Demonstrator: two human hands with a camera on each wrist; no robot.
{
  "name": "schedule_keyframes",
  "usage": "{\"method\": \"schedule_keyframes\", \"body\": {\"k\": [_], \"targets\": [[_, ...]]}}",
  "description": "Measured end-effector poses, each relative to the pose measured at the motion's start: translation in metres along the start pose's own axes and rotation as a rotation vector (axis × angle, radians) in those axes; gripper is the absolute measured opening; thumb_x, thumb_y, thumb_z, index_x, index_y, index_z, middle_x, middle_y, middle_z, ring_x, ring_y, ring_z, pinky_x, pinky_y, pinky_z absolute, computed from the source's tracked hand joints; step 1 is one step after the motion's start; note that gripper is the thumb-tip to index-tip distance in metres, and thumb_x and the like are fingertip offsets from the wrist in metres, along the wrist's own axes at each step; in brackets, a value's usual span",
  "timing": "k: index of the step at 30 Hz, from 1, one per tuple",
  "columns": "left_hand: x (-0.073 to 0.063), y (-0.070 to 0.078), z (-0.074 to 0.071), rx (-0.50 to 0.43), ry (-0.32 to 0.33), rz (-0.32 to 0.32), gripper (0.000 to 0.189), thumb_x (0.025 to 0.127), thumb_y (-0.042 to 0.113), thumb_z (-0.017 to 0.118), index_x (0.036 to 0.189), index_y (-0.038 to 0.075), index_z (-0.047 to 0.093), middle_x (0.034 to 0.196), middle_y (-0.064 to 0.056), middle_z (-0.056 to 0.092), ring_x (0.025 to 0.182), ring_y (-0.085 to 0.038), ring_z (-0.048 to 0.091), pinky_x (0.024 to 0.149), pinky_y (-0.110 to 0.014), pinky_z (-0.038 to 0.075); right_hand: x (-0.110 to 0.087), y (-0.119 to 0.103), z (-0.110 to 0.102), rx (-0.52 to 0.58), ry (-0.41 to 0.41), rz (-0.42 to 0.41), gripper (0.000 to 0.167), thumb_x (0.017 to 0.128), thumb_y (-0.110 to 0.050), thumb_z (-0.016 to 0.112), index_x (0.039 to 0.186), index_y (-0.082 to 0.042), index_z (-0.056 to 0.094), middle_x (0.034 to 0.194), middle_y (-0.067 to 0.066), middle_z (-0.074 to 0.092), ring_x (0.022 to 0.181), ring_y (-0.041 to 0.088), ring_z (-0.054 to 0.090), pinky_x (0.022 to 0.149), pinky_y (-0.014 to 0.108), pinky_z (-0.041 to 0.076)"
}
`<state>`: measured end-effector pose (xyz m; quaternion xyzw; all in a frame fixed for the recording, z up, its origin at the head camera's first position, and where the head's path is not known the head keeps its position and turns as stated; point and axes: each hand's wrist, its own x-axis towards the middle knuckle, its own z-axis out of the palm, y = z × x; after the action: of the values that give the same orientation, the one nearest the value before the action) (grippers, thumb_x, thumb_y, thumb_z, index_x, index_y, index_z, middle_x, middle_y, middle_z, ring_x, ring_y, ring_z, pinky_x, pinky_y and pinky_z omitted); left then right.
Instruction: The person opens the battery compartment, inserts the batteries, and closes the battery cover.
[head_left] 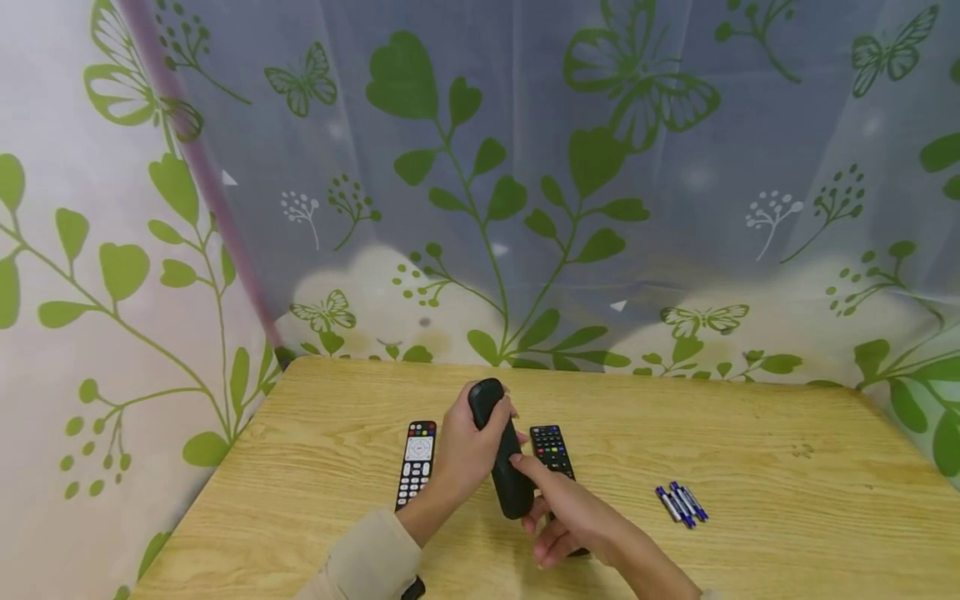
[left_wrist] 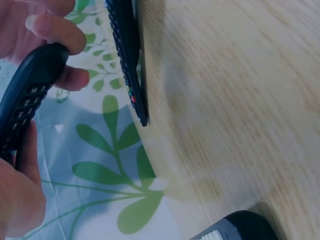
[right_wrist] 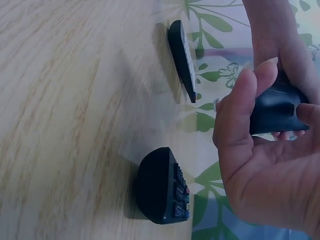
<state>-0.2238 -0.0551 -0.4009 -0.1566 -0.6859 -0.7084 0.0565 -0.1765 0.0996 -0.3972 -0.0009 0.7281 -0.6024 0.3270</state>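
Observation:
A black remote control (head_left: 513, 490) is held above the table, its plain back turned up in the head view. My left hand (head_left: 467, 446) grips its far part, with the thumb lying across the back. At the near end, my right hand (head_left: 581, 510) holds the remote, thumb on its back and fingers bent by its edge. The left wrist view shows the buttons of this remote (left_wrist: 30, 95) facing down. Below the hands lie a remote with white keys (head_left: 417, 467), at left, and a black remote with coloured keys (head_left: 550, 446), partly hidden by the right hand.
Several blue-and-silver batteries (head_left: 681, 505) lie together at the right on the wooden table (head_left: 757, 450). The end of another black object (head_left: 414, 588) shows by the left sleeve at the bottom edge. A leaf-printed curtain (head_left: 517, 275) hangs behind the table.

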Motion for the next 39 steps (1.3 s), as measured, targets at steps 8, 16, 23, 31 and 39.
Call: {"method": "schedule_keyframes", "body": {"k": [8,16,23,31,39], "targets": [[-0.003,-0.003,0.001,0.079,0.031,0.027,0.022,0.099,0.021,0.053,0.113,0.004,0.052,0.092,-0.019,0.061,0.066,-0.024,0.069,0.054,-0.036,0.059,0.006,0.005,-0.002,0.137,-0.118,0.036,0.073,0.085,-0.069,0.043,0.12,-0.005,0.045,0.074,0.001,0.051,0.048,0.011,0.055,0.046,0.025,0.054],[-0.008,0.011,0.005,0.201,0.055,0.069,0.019,0.098,0.013,0.055,0.111,-0.001,0.054,0.088,-0.015,0.064,0.068,-0.021,0.067,0.058,-0.029,0.056,0.008,0.002,0.001,0.204,-0.165,0.063,0.069,0.086,-0.062,0.04,0.125,-0.005,0.041,0.077,0.002,0.045,0.048,0.01,0.049,0.046,0.024,0.054],[-0.01,0.015,0.008,0.313,0.058,0.098,0.013,0.096,0.008,0.057,0.107,0.0,0.056,0.086,-0.013,0.066,0.072,-0.016,0.06,0.065,-0.028,0.052,0.009,0.001,0.002,0.209,-0.195,0.084,0.07,0.085,-0.058,0.036,0.128,-0.002,0.037,0.078,0.003,0.045,0.051,0.01,0.046,0.048,0.025,0.055],[-0.004,-0.006,0.006,0.326,0.036,0.147,0.017,0.097,0.02,0.057,0.108,0.007,0.057,0.085,-0.001,0.066,0.072,-0.011,0.061,0.067,-0.028,0.053,0.012,-0.001,0.001,0.201,-0.232,0.093,0.061,0.084,-0.053,0.033,0.118,-0.003,0.041,0.078,0.002,0.043,0.054,0.009,0.043,0.05,0.025,0.056],[-0.004,-0.007,0.005,0.341,0.034,0.151,0.019,0.097,0.022,0.058,0.108,0.007,0.057,0.084,0.003,0.065,0.07,-0.011,0.061,0.065,-0.028,0.053,0.013,0.0,0.001,0.208,-0.261,0.094,0.06,0.085,-0.053,0.032,0.117,-0.003,0.042,0.078,0.001,0.042,0.054,0.007,0.036,0.05,0.025,0.056]]}}
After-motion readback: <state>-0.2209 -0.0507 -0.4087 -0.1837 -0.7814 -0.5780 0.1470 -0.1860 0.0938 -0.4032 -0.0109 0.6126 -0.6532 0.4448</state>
